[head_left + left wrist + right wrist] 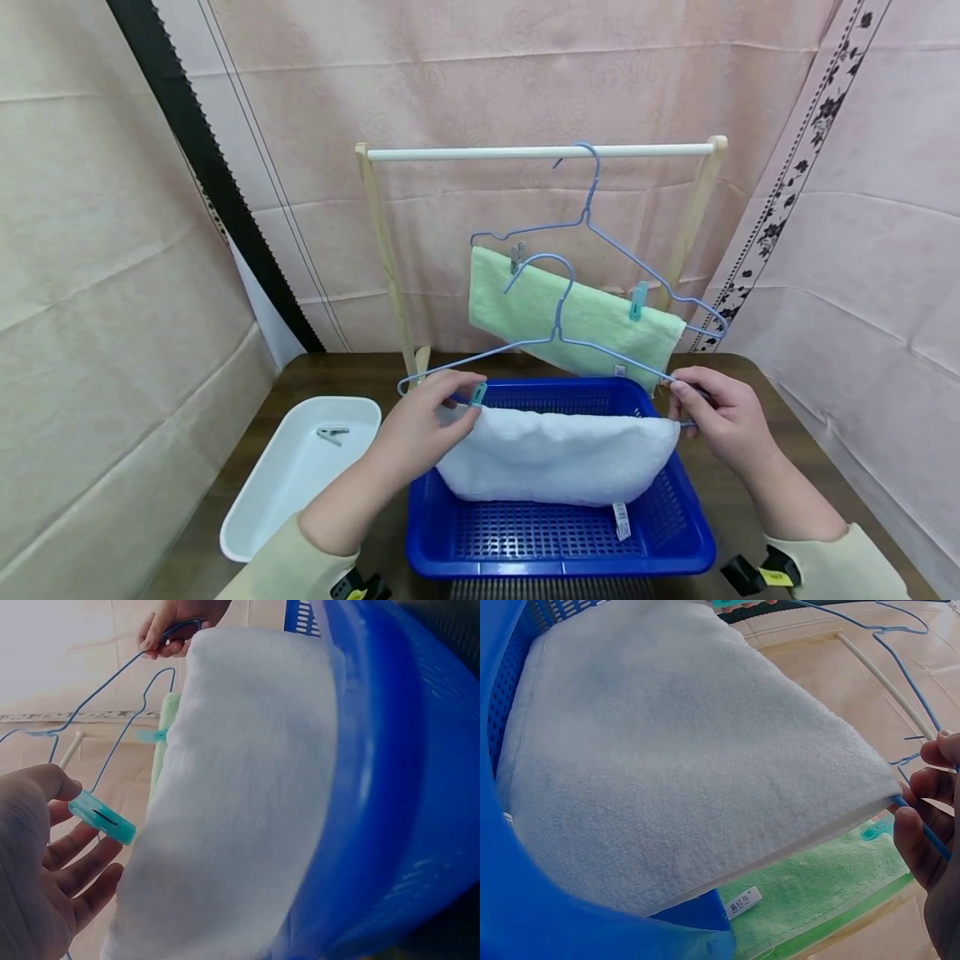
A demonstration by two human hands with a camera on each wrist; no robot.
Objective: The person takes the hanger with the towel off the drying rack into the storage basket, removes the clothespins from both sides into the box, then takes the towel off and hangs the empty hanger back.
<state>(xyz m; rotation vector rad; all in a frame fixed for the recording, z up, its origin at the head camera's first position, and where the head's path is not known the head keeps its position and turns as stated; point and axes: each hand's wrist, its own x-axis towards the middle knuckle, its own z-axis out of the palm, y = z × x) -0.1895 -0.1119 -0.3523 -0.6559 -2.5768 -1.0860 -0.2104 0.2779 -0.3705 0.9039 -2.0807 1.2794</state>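
A white towel (562, 458) hangs folded over the lower bar of a blue hanger (558, 333), its label dangling at the bottom. My left hand (431, 421) is at the towel's left end and pinches a teal clothespin (103, 817) between thumb and fingers. At the other end, my right hand (720, 412) grips the hanger's right corner, fingers curled round the wire just beside the towel edge. Behind, a green towel (555, 308) hangs on a second blue hanger (588, 208), with a teal clothespin (638, 300) on its right and a grey clothespin (517, 257) on its left.
Below the white towel stands a blue plastic basket (562, 568). A white tray (262, 483) at the left holds grey clothespins (332, 434). A rack with a white rod (480, 154) and wooden posts (390, 258) stands at the back of the brown table (202, 533).
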